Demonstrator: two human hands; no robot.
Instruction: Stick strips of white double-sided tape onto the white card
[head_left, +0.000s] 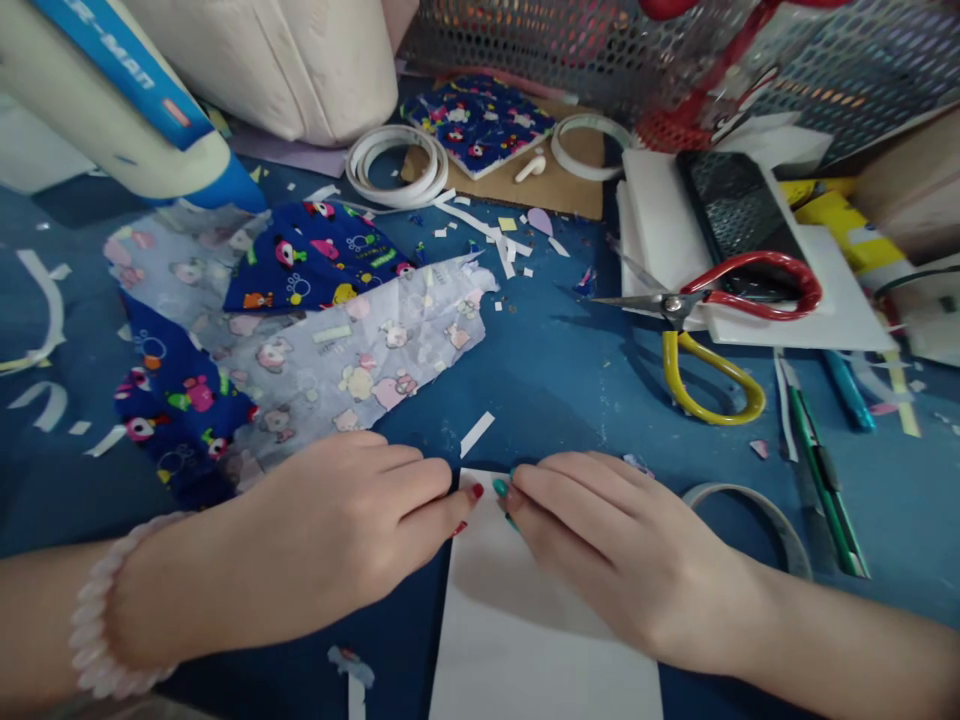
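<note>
A white sheet of paper or card [540, 640] lies in front of me, its far edge between my hands. My left hand [352, 510], with a bead bracelet at the wrist, is closed at the sheet's far left corner, its red-nailed thumb on the edge. Close beside it, my right hand [607, 540] pinches the same far edge with teal-nailed fingers. The undersides of both grips are hidden. Just beyond my left hand is a crumpled, cut piece of patterned wrapping [352, 350], dark blue on one face and pale on the other.
Scissors [675, 305] with red and yellow handles rest against white sheets [795, 325] under a black phone [739, 215]. Tape rolls [397, 165], a white earbud [531, 166] and patterned-covered card [480, 120] lie farther back. A green cutter or pen [829, 480] is at right; paper scraps [476, 435] are scattered about.
</note>
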